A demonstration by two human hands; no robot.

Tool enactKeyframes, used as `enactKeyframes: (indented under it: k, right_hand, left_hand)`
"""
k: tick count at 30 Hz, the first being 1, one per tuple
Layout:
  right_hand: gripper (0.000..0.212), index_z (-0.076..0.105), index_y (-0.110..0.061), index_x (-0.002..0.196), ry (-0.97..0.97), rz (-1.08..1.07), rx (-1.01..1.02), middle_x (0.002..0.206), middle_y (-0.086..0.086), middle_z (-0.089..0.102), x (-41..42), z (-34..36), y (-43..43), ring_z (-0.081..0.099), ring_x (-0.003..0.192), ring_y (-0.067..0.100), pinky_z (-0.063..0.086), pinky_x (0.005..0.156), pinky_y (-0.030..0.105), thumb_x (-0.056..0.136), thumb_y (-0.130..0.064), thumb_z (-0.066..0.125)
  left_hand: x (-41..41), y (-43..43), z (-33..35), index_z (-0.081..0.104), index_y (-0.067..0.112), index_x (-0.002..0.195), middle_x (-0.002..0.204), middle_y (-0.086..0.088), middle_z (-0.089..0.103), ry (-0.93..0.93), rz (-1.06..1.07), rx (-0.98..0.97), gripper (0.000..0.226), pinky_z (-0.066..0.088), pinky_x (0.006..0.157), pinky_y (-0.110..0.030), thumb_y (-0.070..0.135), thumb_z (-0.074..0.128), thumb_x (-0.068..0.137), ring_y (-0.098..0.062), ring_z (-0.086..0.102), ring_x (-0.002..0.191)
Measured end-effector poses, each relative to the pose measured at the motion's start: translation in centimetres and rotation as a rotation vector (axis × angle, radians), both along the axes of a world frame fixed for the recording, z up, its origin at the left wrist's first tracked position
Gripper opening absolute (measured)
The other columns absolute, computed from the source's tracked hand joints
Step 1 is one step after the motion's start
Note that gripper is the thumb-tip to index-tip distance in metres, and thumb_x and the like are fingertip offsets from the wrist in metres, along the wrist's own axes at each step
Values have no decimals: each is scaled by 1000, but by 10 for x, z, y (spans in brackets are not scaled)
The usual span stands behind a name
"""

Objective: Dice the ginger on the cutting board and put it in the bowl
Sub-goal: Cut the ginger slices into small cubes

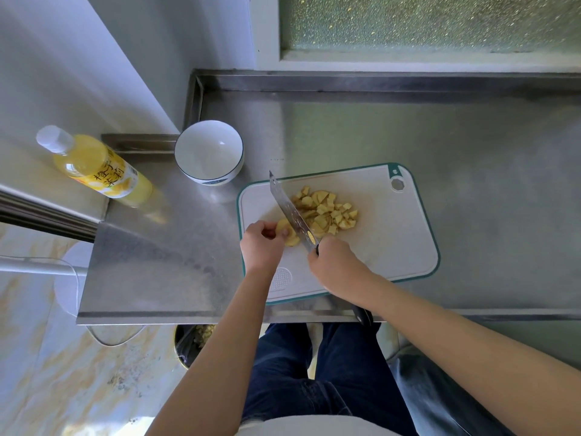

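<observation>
While the knife [290, 212] is being gripped by the right hand [336, 267], uncut ginger [287, 233] is being pinched just beside its blade by the left hand [262, 247]; diced ginger [328, 212] is being borne by the cutting board [393, 243]; beyond, the bowl [209, 152] is being shown bare.

1. Bottle [94, 166] at the left of my desk [408, 136]: its label [105, 177] carries large dark Chinese characters. I read 橙子; the characters beside them I cannot make out surely.
2. Knife [290, 212]: a yellow oval mark [311, 236] sits on the blade near the handle, its lettering too small to read.
3. Bowl [209, 152]: a dark printed band [213, 182] at the foot, illegible.
</observation>
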State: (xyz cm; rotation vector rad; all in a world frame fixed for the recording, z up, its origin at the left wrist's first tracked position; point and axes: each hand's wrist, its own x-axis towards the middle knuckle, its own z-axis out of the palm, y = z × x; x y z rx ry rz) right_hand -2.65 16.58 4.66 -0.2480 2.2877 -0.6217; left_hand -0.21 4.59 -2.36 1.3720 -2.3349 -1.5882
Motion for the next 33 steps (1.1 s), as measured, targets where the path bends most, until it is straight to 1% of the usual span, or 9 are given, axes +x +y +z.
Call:
enactKeyframes:
  k: [9,12,15,18,20,24,26,29,33]
  right_hand:
    - [21,38,-8,78,-9,-25,-1,63,-1,38,0,-9,-5,35,53,8,25,45,21,98,-15,37]
    - [28,36,-11,70,12,-41,5,62,-1,39,5,-17,-6,38,53,11,29,49,26,98,-15,36]
    - [14,43,-6,89,36,-58,-17,64,-3,38,7,-25,-8,43,59,16,29,48,24,98,-16,37]
    - [19,46,0,105,53,-81,-34,65,-4,38,8,-31,-9,47,66,20,26,46,20,97,-16,38]
    - [20,46,1,106,63,-79,-43,67,-3,40,8,-32,-8,47,67,21,27,46,20,97,-16,39]
    - [21,48,1,103,73,-75,-41,69,1,43,7,-33,-6,42,55,13,27,44,22,97,-16,38]
    - [21,48,2,103,77,-70,-42,70,2,44,7,-33,-5,40,54,11,28,44,22,97,-16,39]
    - [21,48,2,102,80,-73,-58,74,6,48,7,-33,-4,44,56,17,32,47,26,97,-16,40]
    - [20,50,1,101,58,-78,-83,71,5,47,5,-32,-2,46,61,21,35,54,29,96,-16,41]
  left_hand:
    - [1,-1,-1,66,9,88,88,-5,65,5,-31,-29,10,40,68,-20,12,70,80,-15,56,77]
    - [2,-1,-2,66,9,87,89,-6,65,11,-34,-32,9,40,67,-18,12,70,79,-15,56,76]
    - [3,-1,-2,65,10,85,89,-7,66,21,-35,-26,8,41,68,-20,12,70,79,-15,56,76]
    - [3,-2,-3,64,10,84,89,-7,66,26,-45,-26,7,41,68,-21,13,69,80,-15,55,75]
    - [4,-2,-4,64,10,85,89,-7,66,32,-48,-33,8,41,67,-20,13,69,79,-14,55,74]
    - [8,-3,-7,65,9,88,89,-9,65,74,-57,-29,12,42,62,-13,14,71,79,-12,53,70]
    - [10,-3,-8,66,8,92,91,-11,65,96,-60,-13,15,46,67,-17,13,71,79,-13,53,71]
    - [11,-4,-8,66,9,96,93,-11,65,112,-45,14,16,50,74,-24,12,69,80,-13,54,73]
    - [9,-1,-9,65,8,96,94,-12,64,115,-3,37,16,51,75,-26,11,69,80,-13,53,73]
